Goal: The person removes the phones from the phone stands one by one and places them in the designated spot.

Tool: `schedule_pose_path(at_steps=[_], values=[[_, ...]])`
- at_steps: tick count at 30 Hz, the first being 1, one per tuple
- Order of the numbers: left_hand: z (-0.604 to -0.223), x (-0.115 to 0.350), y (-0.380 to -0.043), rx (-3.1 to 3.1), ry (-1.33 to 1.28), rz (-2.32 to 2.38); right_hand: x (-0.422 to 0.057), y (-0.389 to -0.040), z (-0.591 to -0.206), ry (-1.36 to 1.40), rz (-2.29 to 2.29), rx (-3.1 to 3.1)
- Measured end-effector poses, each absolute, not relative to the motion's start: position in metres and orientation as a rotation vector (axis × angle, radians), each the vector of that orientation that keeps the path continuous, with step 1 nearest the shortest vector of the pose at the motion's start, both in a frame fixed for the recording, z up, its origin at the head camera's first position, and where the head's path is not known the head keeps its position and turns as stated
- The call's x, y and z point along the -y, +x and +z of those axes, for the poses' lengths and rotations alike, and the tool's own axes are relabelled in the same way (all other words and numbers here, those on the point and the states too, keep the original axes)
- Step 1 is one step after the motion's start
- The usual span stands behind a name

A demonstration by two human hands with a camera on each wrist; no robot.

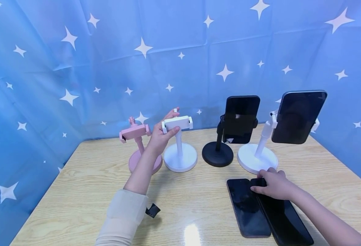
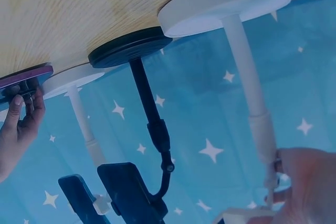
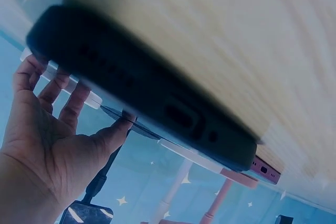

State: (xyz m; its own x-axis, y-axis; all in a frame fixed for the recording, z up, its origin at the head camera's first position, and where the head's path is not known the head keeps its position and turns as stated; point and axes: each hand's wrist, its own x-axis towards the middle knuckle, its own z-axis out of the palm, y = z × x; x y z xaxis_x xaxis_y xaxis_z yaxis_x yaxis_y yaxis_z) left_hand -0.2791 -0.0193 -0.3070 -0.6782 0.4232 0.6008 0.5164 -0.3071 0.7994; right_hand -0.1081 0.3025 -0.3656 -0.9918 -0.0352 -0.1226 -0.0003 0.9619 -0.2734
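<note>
My left hand (image 1: 159, 136) grips the clamp head of a white phone stand (image 1: 180, 163), the thumb across the clamp's front and fingers behind it. This clamp carries no phone. At the right, my right hand (image 1: 274, 184) holds the far end of a black phone (image 1: 288, 220) lying on the table, thumb at one long side and fingers toward the other. A second phone (image 1: 249, 212) with a reddish-purple edge lies alongside it on the left. In the right wrist view, the black phone's port end (image 3: 173, 111) fills the foreground.
Left of the white stand is a pink stand (image 1: 134, 132) with an unfilled clamp. A black stand (image 1: 218, 155) and another white stand (image 1: 257, 160) hold upright phones. A small black piece (image 1: 153, 210) shows beside the left sleeve. A starry blue cloth (image 1: 180, 71) hangs behind the table.
</note>
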Motion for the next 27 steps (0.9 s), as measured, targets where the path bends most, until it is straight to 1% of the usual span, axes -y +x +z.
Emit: schedule_pose_path(at_steps=[5,11,15,18,22,27], values=[[-0.307,0.017,-0.274,1.828,-1.160,-2.187,-0.303,-0.107,-0.366,-0.038,-0.408,-3.002],[-0.306,0.012,-0.262,1.908,-0.893,-2.270,-0.305,-0.107,-0.368,-0.064,-0.410,-3.019],[-0.308,0.008,-0.257,1.810,-0.762,-2.321,-0.307,-0.107,-0.369,-0.071,-0.415,-3.017],[-0.315,0.005,-0.254,1.750,-0.692,-2.278,-0.309,-0.107,-0.369,-0.085,-0.411,-3.013],[-0.329,0.001,-0.250,1.833,-0.607,-2.173,-0.309,-0.107,-0.366,-0.097,-0.408,-2.984],[-0.341,-0.004,-0.243,2.045,-0.599,-2.108,-0.306,-0.107,-0.358,-0.134,-0.432,-2.957]])
